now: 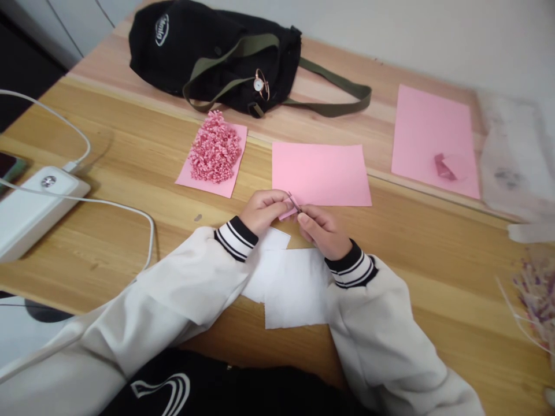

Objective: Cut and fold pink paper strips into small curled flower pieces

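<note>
Clock places are read from the hands. Left hand (267, 208), at centre, finger and thumb together on a small pink strip (288, 215), held just beside the near edge of the sheet; right hand (323, 228), closed on a slim dark tool (296, 203), its tip crossing the strip, its exact kind too small to tell. Pink sheet (323, 173), at 1 o'clock, flat, visible edges straight; pink bunch (214, 151), at 10, heaped on a card (241, 140), apart from both hands; white pieces (297, 289), at 6, overlapping, flat between the sleeves; second pink sheet (429, 124), at 2, lying well apart; black bag (191, 63), at 11, with a watch (259, 85) on it; power bank (41, 211), at 9, with white cable (143, 212). Progress, as judged: bunch already gathered on its card; work on the strip under way, not yet finished; larger sheets seemingly whole; amount left cannot be told.
</note>
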{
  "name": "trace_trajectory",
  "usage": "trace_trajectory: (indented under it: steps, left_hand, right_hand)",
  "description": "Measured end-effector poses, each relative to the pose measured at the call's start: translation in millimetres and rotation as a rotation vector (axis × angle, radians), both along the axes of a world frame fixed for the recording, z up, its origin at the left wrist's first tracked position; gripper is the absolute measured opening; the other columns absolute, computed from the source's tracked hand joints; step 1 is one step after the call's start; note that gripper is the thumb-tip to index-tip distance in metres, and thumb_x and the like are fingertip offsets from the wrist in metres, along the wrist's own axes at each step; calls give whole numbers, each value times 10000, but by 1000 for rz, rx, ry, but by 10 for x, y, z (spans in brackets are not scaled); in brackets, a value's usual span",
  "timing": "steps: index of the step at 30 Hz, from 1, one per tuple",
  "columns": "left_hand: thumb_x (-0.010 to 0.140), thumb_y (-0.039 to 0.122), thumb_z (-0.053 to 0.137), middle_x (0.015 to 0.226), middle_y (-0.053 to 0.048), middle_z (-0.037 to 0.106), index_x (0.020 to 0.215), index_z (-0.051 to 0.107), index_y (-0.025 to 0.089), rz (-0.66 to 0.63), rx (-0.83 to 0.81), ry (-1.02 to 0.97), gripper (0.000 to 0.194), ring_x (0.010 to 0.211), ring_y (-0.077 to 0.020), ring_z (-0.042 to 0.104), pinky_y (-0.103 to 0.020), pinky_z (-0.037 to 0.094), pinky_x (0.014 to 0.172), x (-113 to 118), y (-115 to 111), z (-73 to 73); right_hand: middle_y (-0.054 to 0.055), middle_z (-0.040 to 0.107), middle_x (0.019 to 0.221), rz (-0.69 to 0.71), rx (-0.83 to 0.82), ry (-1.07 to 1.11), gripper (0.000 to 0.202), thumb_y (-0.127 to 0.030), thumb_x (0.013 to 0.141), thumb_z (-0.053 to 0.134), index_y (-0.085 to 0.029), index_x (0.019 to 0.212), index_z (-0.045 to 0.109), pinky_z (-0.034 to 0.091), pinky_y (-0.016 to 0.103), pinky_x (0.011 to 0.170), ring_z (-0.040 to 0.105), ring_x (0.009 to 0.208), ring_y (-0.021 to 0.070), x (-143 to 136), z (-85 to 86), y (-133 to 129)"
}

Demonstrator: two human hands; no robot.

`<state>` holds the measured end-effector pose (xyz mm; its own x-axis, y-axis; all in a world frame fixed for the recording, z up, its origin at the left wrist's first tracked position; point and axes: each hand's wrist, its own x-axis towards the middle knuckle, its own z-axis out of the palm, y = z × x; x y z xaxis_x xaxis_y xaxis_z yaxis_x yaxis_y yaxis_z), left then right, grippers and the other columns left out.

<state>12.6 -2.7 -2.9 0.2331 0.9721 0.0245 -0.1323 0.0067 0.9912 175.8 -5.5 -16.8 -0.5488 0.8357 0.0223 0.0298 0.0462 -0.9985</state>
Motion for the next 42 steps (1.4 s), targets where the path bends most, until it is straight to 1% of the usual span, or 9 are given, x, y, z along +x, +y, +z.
trace_trajectory:
  steps: [6, 11, 15, 19, 24, 30, 40, 42]
  left_hand:
    - [700, 248, 550, 481, 26, 469, 463, 486, 150, 5, 10, 5, 263, 494, -81, 426, -241, 368, 547, 3, 3, -4]
    - [695, 247, 545, 478, 28, 464, 475, 498, 148, 4, -4, 11, 245, 482, -78, 411, -240, 361, 534, 5, 2, 9]
    - [695, 249, 537, 475, 26, 463, 463, 472, 154, 5, -1, 28, 259, 486, -80, 412, -240, 356, 530, 6, 1, 10]
    - [697, 254, 534, 473, 21, 465, 448, 446, 158, 12, 6, 41, 281, 492, -83, 421, -240, 353, 530, 4, 1, 2]
    - [699, 258, 539, 476, 20, 472, 454, 458, 158, 13, 3, 53, 276, 497, -86, 425, -243, 355, 534, 1, 0, 3]
    - [696, 256, 542, 476, 19, 473, 450, 459, 156, 19, 2, 50, 279, 499, -85, 429, -242, 355, 536, 1, 0, 7]
    - [699, 256, 544, 476, 20, 476, 456, 471, 153, 15, 2, 43, 274, 491, -83, 429, -239, 345, 525, 3, 0, 3]
    - [700, 254, 543, 478, 20, 477, 455, 469, 153, 16, 7, 44, 275, 494, -83, 430, -238, 345, 528, 4, -1, 6]
  right_hand:
    - [-30, 402, 515, -13, 10, -12, 366, -529, 868, 494, -184, 833, 614, 419, 226, 548, 475, 572, 119, 0, 6, -4]
    - [-21, 444, 554, -23, 23, -20, 366, -521, 870, 493, -176, 850, 614, 400, 225, 532, 448, 561, 109, -1, 14, -3]
    - [-17, 457, 563, -14, 26, -8, 364, -521, 869, 495, -178, 843, 612, 399, 223, 532, 454, 564, 107, -2, 20, 0]
    - [-22, 439, 550, -16, 29, -4, 343, -498, 876, 497, -177, 825, 607, 402, 222, 546, 459, 576, 109, -4, 34, 2]
    - [-38, 387, 504, -1, 36, 14, 329, -487, 883, 493, -186, 824, 611, 407, 222, 559, 464, 575, 113, -7, 38, 2]
    - [-11, 463, 558, -17, 22, -16, 362, -516, 873, 491, -179, 850, 619, 414, 229, 543, 497, 611, 124, -6, 30, -2]
    - [-13, 487, 567, -14, 20, -2, 357, -506, 875, 497, -177, 866, 635, 432, 222, 563, 506, 617, 114, -7, 21, -1]
    - [-8, 502, 580, -19, 15, -13, 374, -524, 867, 498, -176, 866, 634, 439, 225, 567, 512, 622, 116, -7, 19, 0]
